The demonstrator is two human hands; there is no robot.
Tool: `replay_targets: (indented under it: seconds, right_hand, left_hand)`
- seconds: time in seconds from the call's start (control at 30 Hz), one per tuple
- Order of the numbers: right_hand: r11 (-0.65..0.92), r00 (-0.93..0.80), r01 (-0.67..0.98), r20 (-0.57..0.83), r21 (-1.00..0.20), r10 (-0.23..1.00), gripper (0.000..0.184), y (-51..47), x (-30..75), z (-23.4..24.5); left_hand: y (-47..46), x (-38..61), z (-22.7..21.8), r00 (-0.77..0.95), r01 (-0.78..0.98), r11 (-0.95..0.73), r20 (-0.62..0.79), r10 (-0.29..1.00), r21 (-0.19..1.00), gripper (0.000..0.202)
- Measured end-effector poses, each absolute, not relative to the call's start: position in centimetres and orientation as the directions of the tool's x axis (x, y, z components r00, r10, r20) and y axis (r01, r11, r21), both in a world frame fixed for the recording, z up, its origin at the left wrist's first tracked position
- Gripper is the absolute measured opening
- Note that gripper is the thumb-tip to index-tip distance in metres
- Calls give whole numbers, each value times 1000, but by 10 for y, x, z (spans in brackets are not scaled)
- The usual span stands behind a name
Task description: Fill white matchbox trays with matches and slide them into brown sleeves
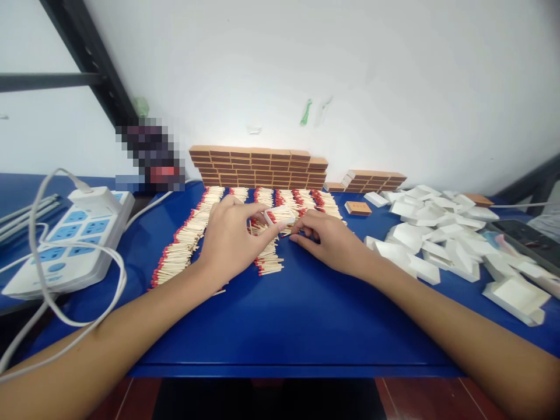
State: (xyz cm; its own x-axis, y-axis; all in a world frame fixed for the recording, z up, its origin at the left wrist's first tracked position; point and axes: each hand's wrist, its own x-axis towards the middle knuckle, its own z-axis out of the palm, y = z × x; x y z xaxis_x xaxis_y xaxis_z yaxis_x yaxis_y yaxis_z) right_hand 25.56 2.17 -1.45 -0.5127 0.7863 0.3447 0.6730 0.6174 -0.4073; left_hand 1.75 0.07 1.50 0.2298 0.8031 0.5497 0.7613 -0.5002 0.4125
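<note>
Behind the matches [268, 256] stand stacked matchboxes [258, 166]; left of the matches lies a power strip [72, 233], right of them loose trays [435, 214]

The tabletop [280, 332] is blue. The matches [177, 256] are pale yellow with red tips. The matchboxes [262, 169] have brown and tan stripes. The little trays [457, 256] are white.

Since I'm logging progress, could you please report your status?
Left hand holding matchbox tray, matches inside. Right hand beside it. White cable across left forearm.
</note>
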Motion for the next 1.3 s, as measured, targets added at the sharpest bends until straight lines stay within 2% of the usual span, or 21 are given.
replay_targets:
  seconds: [0.17,0.4,1.3]
  right_hand:
    - [629,-515,680,364,-378,776,3,23,256,-13]
    - [616,-540,698,297,-366,788,7,25,260,-13]
    - [647,-552,676,339,-352,762,7,20,252,-14]
  left_hand:
    - [0,18,15,233,762,-502,550,802,409,19]
    - [0,18,16,237,768,-503,553,799,397,20]
    - [0,18,16,234,779,-483,529,816,400,22]
